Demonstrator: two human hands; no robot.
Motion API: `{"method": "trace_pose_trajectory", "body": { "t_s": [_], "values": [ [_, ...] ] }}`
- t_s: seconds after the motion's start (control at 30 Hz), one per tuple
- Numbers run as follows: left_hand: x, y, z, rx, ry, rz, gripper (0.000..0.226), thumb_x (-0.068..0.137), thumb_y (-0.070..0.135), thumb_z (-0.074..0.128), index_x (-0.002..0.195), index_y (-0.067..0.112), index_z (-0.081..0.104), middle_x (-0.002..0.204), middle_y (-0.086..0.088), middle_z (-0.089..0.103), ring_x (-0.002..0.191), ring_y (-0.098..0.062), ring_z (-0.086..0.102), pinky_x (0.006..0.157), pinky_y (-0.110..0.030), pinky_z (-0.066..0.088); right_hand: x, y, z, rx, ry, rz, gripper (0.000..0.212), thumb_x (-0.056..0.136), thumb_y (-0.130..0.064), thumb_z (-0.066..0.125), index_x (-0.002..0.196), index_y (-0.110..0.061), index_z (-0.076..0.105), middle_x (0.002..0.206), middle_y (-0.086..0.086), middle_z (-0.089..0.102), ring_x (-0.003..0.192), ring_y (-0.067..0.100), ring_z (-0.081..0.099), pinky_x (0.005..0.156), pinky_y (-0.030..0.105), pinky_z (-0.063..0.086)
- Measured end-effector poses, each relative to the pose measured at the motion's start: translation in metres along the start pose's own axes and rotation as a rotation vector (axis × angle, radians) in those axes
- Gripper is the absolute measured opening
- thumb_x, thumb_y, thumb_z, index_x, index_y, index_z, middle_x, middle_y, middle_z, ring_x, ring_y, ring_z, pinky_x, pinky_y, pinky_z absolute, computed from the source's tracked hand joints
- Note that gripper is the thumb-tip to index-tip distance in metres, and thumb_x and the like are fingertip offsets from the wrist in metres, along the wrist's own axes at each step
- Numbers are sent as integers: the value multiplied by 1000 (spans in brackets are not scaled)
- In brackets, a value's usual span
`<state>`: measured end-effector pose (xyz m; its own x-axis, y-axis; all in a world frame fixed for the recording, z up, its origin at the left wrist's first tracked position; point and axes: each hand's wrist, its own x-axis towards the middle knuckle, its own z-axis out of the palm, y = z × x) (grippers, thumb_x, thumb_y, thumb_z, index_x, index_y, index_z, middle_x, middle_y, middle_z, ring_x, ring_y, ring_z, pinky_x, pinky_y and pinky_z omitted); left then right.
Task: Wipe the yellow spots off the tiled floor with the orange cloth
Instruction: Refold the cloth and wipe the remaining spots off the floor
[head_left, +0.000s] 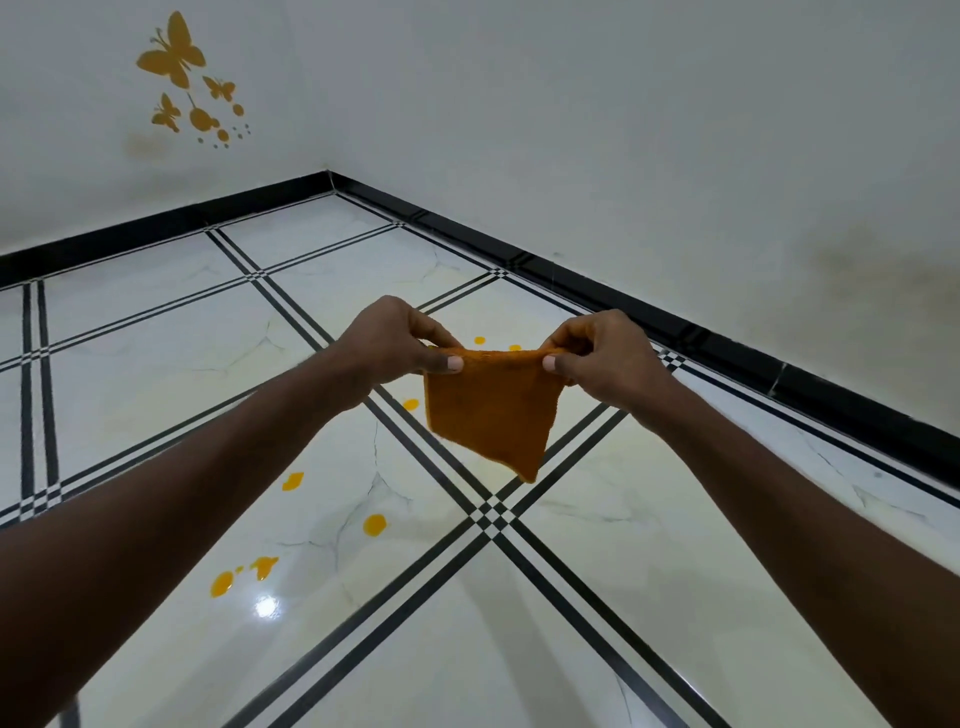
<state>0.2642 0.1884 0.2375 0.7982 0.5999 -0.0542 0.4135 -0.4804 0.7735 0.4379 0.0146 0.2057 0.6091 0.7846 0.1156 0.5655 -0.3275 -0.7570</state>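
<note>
Pinching the orange cloth (491, 413) by its top corners, our left hand (395, 343) and right hand (597, 353) hold it above the yellow spots (375, 525). It hangs soft and light (bunching suits wiping).

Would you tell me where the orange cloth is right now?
In the head view's centre, the orange cloth hangs above the floor, pinched between left hand and right hand.
</note>
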Motion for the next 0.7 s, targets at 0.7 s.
{"method": "trace_pose_trajectory", "body": {
  "t_s": [0.7],
  "values": [
    [-19, -18, -8, 312, 158, 155, 24, 79, 20, 82, 102, 18, 77, 95, 4, 73, 88, -10, 65, 71, -20, 49, -2, -18, 19, -304, -130, -129, 17, 92, -15, 73, 109, -12, 75, 86, 1, 68, 73, 7, 59, 59, 16, 38]
  ]
}}
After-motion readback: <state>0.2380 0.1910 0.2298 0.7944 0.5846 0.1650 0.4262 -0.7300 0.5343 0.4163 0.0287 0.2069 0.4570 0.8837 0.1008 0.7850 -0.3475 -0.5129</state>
